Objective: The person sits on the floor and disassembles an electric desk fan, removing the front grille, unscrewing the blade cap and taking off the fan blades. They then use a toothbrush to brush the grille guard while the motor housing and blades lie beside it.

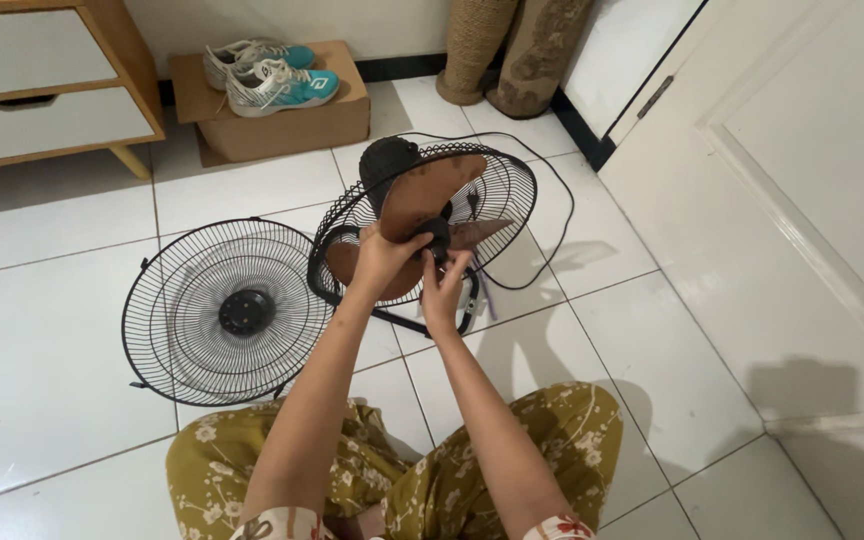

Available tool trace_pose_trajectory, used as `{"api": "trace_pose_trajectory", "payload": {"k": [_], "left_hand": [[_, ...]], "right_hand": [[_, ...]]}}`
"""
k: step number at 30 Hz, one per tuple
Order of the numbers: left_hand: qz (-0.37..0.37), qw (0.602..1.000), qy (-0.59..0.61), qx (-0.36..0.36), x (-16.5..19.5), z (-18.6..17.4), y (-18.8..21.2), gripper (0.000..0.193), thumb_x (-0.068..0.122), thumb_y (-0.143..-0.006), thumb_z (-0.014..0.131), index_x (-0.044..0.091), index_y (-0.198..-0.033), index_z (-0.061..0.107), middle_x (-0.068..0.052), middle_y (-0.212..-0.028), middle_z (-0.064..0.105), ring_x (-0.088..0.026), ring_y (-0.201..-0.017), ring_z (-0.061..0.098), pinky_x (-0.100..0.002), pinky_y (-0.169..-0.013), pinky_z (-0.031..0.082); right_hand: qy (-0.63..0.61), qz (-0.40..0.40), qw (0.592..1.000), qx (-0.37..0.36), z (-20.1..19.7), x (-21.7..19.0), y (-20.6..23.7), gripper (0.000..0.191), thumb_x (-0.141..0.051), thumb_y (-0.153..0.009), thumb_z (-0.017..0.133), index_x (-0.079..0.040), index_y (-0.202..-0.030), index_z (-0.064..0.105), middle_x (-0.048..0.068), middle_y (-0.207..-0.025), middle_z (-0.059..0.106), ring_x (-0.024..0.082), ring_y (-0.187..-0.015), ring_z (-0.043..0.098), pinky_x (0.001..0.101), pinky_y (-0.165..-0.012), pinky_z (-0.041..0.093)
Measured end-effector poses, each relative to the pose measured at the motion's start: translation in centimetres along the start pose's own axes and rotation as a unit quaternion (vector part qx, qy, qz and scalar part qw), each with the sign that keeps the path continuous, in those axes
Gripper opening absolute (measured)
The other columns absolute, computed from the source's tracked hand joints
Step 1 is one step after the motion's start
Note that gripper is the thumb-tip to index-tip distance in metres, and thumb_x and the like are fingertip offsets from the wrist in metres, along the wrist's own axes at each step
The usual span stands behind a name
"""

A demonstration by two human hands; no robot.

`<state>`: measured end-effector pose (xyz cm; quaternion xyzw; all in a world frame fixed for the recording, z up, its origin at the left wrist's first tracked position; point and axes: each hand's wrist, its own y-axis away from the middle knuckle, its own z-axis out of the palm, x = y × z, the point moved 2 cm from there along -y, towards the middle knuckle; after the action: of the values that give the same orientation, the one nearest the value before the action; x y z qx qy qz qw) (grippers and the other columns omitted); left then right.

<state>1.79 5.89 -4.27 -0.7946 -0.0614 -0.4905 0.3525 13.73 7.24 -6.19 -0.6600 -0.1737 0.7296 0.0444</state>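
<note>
Brown plastic fan blades (422, 200), coated with dust, are still seated on the motor shaft inside the rear grille (497, 185) of a floor fan. The front grille (222, 310) is already detached and lies flat on the white tiles just to the left of the left hand (380, 262). One blade is gripped by the left hand, fingers closed around its edge. The black hub cap (439, 240) is pinched by the fingers of the right hand (442, 285), directly beside the left hand. Disassembly is judged partly complete: the cap and blades remain to be released. A black power cord (552, 240) is looped on the floor beyond both hands.
</note>
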Motion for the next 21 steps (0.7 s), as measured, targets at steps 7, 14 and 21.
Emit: {"api": "trace_pose_trajectory", "payload": {"k": [7,14,21], "left_hand": [[-0.103,0.994,-0.033,-0.025,-0.9,0.5,0.1,0.045,0.036,-0.081,0.085,0.002,-0.108,0.074,-0.014,-0.094,0.077,-0.027,-0.087,0.074,-0.037,-0.076,0.055],[-0.060,0.997,0.045,-0.022,-0.1,-0.1,-0.1,0.036,0.025,-0.078,0.084,0.002,-0.104,0.076,-0.012,-0.095,0.080,-0.020,-0.084,0.079,-0.032,-0.075,0.059],[-0.002,0.999,-0.038,0.010,-0.3,-0.1,-0.2,0.028,0.024,-0.087,0.082,-0.001,-0.099,0.077,-0.015,-0.093,0.079,-0.029,-0.086,0.075,-0.036,-0.081,0.056]], "right_hand": [[0.097,-0.095,0.990,-0.031,-0.7,1.7,-0.4,0.027,-0.014,-0.106,0.062,-0.004,-0.117,0.039,0.011,-0.081,0.062,0.016,-0.067,0.060,0.0308,-0.058,0.045],[-0.036,0.103,0.994,-0.016,-0.4,1.2,-0.4,0.043,-0.027,-0.099,0.063,-0.007,-0.120,0.031,0.013,-0.094,0.058,0.019,-0.057,0.051,0.0349,-0.042,0.039],[-0.204,0.350,0.914,0.012,0.7,1.6,-1.1,0.085,-0.058,-0.087,0.067,-0.015,-0.146,0.024,0.005,-0.112,0.055,0.018,-0.088,0.063,0.0406,-0.059,0.059]]}}
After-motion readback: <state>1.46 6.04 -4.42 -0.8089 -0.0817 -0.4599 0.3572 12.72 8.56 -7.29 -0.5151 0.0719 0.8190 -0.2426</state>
